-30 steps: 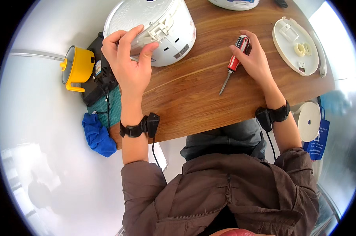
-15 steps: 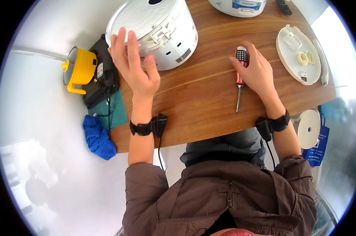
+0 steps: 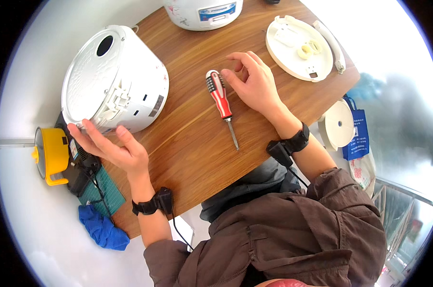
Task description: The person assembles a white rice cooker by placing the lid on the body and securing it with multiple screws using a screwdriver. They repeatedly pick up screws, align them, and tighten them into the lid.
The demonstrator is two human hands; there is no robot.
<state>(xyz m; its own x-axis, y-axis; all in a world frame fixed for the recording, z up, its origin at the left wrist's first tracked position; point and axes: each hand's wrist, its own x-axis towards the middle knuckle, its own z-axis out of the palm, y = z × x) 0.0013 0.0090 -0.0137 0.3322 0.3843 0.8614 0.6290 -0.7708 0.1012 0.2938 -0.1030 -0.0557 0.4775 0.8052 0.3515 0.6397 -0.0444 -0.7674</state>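
A white rice cooker body (image 3: 137, 79) lies on its side at the left of the table, its silvery round end with a dark hole turned to the left. My left hand (image 3: 113, 150) is at the near edge of this cooker, fingers spread and holding nothing; I cannot tell whether the fingertips touch it. In the middle, a screwdriver (image 3: 220, 95) with a red, white and black handle lies on the wood, its tip toward me. Just right of its handle is my right hand (image 3: 255, 86), empty, with fingers loosely bent and apart.
A round cream plastic cover (image 3: 276, 50) lies at the far right, beside a curved white handle (image 3: 329, 43). Another white rice cooker (image 3: 204, 16) stands at the back. Leftward are a yellow pot (image 3: 54, 153), a green mat (image 3: 104, 189) and a blue cloth (image 3: 101, 227).
My right hand has come off the screwdriver, which stays lying on the table. My left hand has come to the cooker's near rim. The whole view has turned and shifted.
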